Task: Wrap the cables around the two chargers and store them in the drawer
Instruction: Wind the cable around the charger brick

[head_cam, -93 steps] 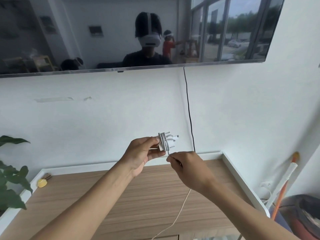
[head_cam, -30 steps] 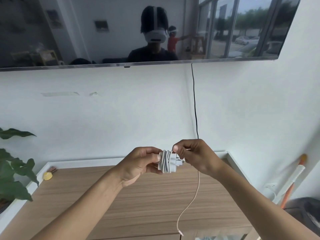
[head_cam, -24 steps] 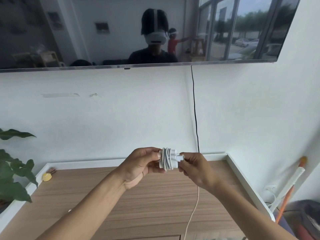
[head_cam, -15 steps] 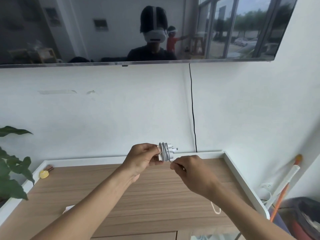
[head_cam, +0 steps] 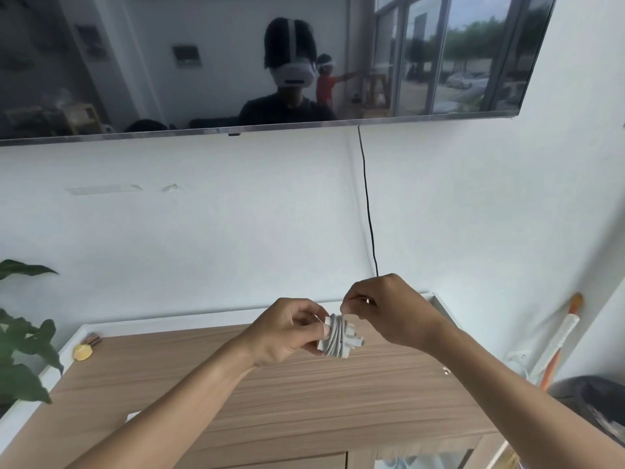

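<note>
One charger (head_cam: 352, 335): white block held in the air above the cabinet top, between both hands; we see its metal prongs pointing right.
Cable (head_cam: 336, 336): white, wound in several turns around the charger body; we trace its free end up from the coils into the right hand.
Left hand (head_cam: 287, 333): fingers and thumb curled round the left end of the charger, grasping it.
Right hand (head_cam: 389, 309): just above and right of the charger; thumb and forefinger pinch the cable end, the other fingers curled in.
Cabinet top (head_cam: 304, 401): wood grain, with a raised white rim at the back and right side.
Yellow object (head_cam: 83, 352): small, at the back left corner of the top; we cannot tell what it is.
Plant (head_cam: 20, 350): green leaves at the left edge.
Black cord (head_cam: 368, 214): runs down the white wall from the screen and passes behind the right hand.
Screen (head_cam: 169, 79): wall-mounted, dark; we see a person with a headset reflected in it.
Orange handle (head_cam: 561, 336): leans against the wall at far right.
</note>
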Demonstrator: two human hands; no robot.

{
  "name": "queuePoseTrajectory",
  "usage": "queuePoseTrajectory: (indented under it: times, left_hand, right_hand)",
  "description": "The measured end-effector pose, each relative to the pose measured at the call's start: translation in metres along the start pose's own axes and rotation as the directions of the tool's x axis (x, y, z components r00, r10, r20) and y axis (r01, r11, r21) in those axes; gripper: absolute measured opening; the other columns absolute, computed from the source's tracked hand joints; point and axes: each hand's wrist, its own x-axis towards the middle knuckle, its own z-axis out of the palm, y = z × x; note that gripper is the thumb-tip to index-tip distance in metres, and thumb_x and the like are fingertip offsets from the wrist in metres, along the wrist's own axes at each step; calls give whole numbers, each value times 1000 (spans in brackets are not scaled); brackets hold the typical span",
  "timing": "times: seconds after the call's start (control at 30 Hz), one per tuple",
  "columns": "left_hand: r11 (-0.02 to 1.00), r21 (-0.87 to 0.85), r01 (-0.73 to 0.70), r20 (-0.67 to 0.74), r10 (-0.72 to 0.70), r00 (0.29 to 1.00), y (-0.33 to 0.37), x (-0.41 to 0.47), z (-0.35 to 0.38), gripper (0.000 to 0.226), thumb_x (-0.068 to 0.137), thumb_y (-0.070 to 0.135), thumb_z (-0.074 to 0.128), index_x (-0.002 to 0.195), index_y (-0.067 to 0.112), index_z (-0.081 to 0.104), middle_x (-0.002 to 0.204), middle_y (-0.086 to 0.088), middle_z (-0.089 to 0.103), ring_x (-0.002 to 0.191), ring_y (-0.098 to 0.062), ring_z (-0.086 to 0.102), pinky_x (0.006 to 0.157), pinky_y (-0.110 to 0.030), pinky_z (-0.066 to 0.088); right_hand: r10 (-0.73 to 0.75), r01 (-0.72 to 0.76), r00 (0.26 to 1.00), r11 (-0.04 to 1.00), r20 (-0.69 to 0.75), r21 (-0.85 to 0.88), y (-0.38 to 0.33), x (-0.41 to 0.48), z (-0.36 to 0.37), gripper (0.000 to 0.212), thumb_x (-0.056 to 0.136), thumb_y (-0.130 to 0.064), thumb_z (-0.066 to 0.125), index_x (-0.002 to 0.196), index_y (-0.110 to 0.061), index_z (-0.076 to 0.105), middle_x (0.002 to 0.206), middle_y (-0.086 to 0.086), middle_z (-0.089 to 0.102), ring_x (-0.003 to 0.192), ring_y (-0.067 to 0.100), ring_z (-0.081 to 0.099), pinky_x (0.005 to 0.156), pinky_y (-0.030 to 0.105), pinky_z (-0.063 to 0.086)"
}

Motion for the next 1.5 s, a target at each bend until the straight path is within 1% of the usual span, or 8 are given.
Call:
queuePoseTrajectory:
  times: [0.17,0.33,0.67,0.8,0.93,1.17,1.3,1.5]
  left_hand:
    - [930,-366,29,135,22,991,7,-7,-5,50,72,23,71,110,-8,60,97,-20,67,86,-28,67,73,-35,57]
    - [873,-486,-51,-41,36,999,15,-2,-4,31,89,10,59,109,-14,61,97,-22,68,86,-27,67,72,-33,59]
    - [999,9,-37,-422,38,906,-9,4,-15,11,80,11,71,88,7,66,77,-11,68,72,-23,67,77,-43,60]
    - [969,240,-54,-366,142,920,-14,-1,-18,19,68,27,67,85,20,66,72,4,66,68,-14,64,75,-42,57]
    - [931,354,-94,-232,185,955,-20,-6,-20,14,76,19,71,87,23,64,75,7,65,68,-7,61,76,-39,55]
    - [917,389,-88,55,72,996,-22,-18,-32,26,73,35,66,96,22,65,85,6,64,80,-8,60,78,-38,54]
    - [999,-37,-29,152,34,988,-23,-23,-26,35,75,23,70,103,5,61,91,-5,65,83,-14,65,74,-30,55]
    - [900,-436,27,203,69,977,-18,-26,-18,46,75,21,73,111,-3,59,100,-20,66,87,-28,67,76,-37,56]
  right_hand:
    - [55,-35,997,934,-48,355,12,-3,10,28,93,-14,59,72,-30,67,60,-14,63,58,-2,54,60,12,41]
    - [0,42,985,970,-175,240,6,-17,53,27,94,-22,58,68,-15,63,50,-5,51,48,7,43,49,20,34]
    - [-176,115,975,921,-135,-372,-13,-17,44,30,98,-40,38,91,-25,63,84,-6,64,72,23,60,56,31,39]
    - [-302,165,942,797,-147,-580,-12,-9,39,22,85,-38,54,67,-28,63,61,-8,59,46,20,58,41,23,24]
    - [-359,282,933,747,-8,-602,-8,-3,38,18,67,-21,78,66,-30,61,58,-9,55,45,15,55,37,24,34]
    - [-452,387,892,764,0,-516,-5,-2,33,14,85,-25,55,75,-28,65,67,-11,61,59,13,58,55,25,47]
    - [-314,287,948,915,-54,-285,7,-3,30,22,87,-24,46,85,-30,67,78,-14,68,67,12,63,56,22,43]
    - [-167,180,981,973,-98,145,8,-15,45,23,89,-13,46,79,-18,66,65,-12,62,60,0,55,56,12,40]
